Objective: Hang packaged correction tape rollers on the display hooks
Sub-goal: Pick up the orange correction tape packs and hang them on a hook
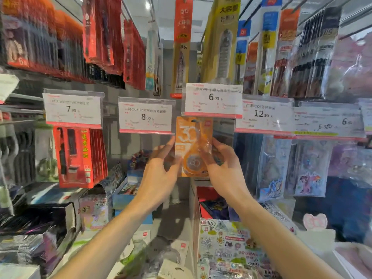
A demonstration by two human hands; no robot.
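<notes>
An orange packaged correction tape roller (191, 147) is held upright in the middle of the display, its top just under the 6.00 price tag (213, 99). My left hand (161, 168) grips its left edge with the fingers. My right hand (223, 166) grips its right edge, thumb on the front. The pack's hang hole sits at the tag's lower edge; the hook itself is hidden behind the tag. More clear packs (173, 256) lie blurred at the bottom centre.
Price tags 7.90 (72, 108), 8.00 (146, 115) and 12.90 (261, 114) flank the spot. Red packs (78, 156) hang at left, cartoon packs (308, 168) at right. Long pen packs hang above. Boxes and sticker sheets (227, 244) fill the shelf below.
</notes>
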